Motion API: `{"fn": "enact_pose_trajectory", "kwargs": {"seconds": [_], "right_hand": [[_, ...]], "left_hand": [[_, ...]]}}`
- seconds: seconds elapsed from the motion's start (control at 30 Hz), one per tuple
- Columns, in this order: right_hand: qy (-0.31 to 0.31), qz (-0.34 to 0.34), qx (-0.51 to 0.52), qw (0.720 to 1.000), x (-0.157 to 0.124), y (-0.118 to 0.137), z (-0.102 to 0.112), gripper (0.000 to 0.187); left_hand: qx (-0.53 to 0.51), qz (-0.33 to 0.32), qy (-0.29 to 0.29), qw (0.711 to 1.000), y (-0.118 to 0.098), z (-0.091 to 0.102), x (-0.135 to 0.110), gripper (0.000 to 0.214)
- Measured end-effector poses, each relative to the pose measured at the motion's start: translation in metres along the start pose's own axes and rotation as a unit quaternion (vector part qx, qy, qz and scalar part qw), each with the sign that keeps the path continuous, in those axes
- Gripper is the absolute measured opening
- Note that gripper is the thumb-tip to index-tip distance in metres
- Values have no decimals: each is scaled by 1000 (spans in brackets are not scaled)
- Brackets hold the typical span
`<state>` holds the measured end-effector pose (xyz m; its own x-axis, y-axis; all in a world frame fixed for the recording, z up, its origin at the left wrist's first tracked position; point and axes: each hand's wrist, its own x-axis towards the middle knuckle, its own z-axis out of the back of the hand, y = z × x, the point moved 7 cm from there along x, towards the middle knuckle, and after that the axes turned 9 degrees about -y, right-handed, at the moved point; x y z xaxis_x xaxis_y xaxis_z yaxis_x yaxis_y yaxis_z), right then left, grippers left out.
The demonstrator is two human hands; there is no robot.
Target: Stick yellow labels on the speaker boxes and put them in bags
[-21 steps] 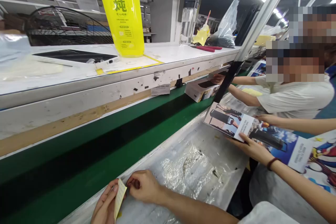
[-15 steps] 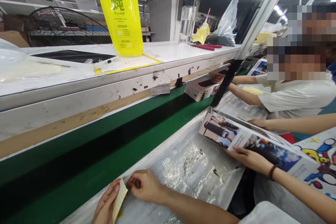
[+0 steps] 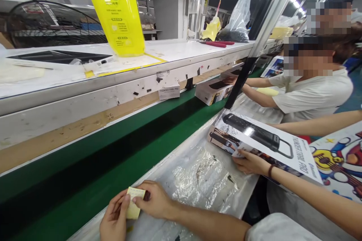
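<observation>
Yellow paper slip [image 3: 132, 212] sits above the plastic-covered desk [image 3: 181, 190], pinched by my left hand [image 3: 114, 216] and right hand [image 3: 157, 199]; uneven pulling might crease or tear it.

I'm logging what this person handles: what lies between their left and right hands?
A yellow slip of paper, as the head view shows. The left hand holds one edge; the right hand has its thumb on it.

Beyond the yellow note [image 3: 133, 211], the green belt [image 3: 113, 162] offered room. Well right of the note, a large box [image 3: 261, 144] blocked passage.
</observation>
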<state>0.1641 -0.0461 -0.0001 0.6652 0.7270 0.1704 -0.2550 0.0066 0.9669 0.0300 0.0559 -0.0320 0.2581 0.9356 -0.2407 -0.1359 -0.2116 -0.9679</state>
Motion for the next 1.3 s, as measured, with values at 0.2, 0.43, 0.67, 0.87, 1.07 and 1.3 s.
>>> {"fn": "enact_pose_trajectory", "kwargs": {"seconds": [0.2, 0.43, 0.67, 0.87, 1.07, 1.3], "right_hand": [[-21, -9, -6, 1000, -2, -4, 4, 18], [-24, -21, 0, 999, -3, 3, 8, 20], [-31, -27, -5, 999, -1, -7, 6, 22], [-31, -31, -10, 999, -1, -11, 5, 21], [-38, -37, -17, 998, 0, -11, 7, 20], [-35, -45, -9, 998, -1, -11, 7, 21]], "left_hand": [[0, -23, 5, 1000, -3, -8, -4, 65], [18, -11, -2, 1000, -9, -10, -10, 63], [28, -38, 2, 999, -16, -10, -12, 53], [31, -76, 21, 996, -17, -13, -13, 49], [29, -120, 35, 992, -13, -12, -12, 40], [57, -160, 45, 984, -13, -12, -12, 34]]}}
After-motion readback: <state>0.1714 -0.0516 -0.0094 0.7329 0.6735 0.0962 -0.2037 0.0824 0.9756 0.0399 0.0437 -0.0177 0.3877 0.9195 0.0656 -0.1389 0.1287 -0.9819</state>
